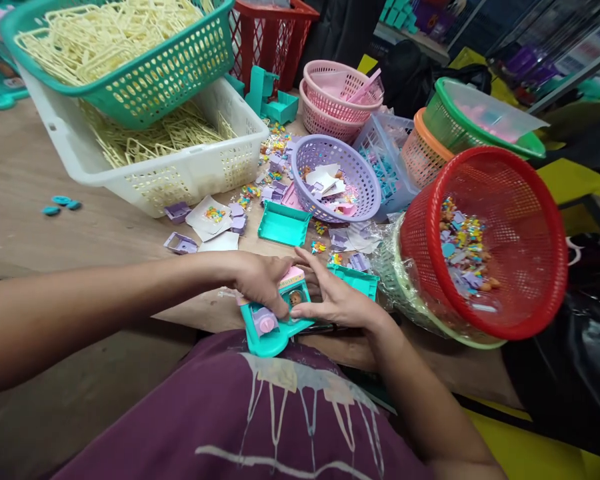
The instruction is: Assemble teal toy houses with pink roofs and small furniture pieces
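Observation:
Between my hands, at the table's front edge close to my shirt, is a teal and pink toy house [266, 345]. A small brown-headed figure [295, 298] and a lilac piece with a pink round part [266, 323] sit inside it. My left hand [260, 277] grips the toy's upper left side, its thumb pressing down inside. From the right, my right hand [337, 297] holds the toy, thumb on the inner part and fingers behind the far edge. Some fingertips are hidden. Just beyond lie a teal tray-like part [283, 225] and another teal part [363, 283].
Left stands a white crate [190, 175] under a teal basket [180, 73] of pale yellow frames. A purple basket [336, 143] and a red basket [485, 160] hold small parts. Lilac pieces [180, 243], paper [219, 241] and colourful bits lie across the table [15, 193].

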`<action>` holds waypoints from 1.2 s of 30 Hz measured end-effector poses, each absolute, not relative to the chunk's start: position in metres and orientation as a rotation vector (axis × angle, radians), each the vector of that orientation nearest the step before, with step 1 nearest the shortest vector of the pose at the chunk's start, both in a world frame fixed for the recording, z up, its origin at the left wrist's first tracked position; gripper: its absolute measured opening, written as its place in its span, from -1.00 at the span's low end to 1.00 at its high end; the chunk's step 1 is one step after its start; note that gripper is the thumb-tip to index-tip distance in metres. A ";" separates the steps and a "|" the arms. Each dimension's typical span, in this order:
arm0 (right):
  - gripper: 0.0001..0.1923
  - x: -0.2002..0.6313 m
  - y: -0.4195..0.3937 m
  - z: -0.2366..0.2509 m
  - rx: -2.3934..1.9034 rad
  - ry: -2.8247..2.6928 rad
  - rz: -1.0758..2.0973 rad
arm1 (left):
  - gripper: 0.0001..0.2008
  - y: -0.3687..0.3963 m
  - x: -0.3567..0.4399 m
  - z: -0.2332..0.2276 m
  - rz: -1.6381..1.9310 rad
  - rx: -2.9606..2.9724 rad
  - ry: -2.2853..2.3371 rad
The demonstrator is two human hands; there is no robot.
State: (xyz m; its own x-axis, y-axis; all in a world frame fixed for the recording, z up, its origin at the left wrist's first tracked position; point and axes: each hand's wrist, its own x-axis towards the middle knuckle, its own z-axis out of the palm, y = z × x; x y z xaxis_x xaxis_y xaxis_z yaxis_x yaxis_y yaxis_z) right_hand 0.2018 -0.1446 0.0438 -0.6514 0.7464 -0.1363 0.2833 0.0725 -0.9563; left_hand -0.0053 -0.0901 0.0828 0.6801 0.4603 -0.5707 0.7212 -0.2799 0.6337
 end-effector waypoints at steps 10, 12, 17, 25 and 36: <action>-0.10 0.194 -0.148 0.038 -1.056 -1.802 1.641 | 0.16 -0.079 -0.009 0.081 -0.420 1.692 0.871; -0.12 0.199 -0.149 0.031 -1.107 -1.835 1.626 | 0.15 -0.079 -0.010 0.082 -0.408 1.727 0.884; -0.25 0.201 -0.142 0.019 -1.131 -2.005 1.568 | 0.00 -0.090 -0.018 0.086 -0.370 1.731 0.979; -0.21 0.138 -0.140 0.033 -0.904 -2.334 0.932 | -0.11 -0.139 -0.076 0.104 -0.033 2.023 1.312; -0.05 -0.151 -0.085 0.037 -0.424 -2.286 1.023 | -0.21 -0.165 -0.273 0.106 0.139 2.004 2.429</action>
State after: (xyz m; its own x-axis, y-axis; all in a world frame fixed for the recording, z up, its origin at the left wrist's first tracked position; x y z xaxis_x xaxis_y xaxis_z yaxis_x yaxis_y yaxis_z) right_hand -0.1509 -0.0850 0.0368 -0.7733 0.5023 0.3870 0.0462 0.6533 -0.7557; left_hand -0.2727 -0.1652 0.1057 -0.1915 0.9794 0.0640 0.9803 0.1877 0.0611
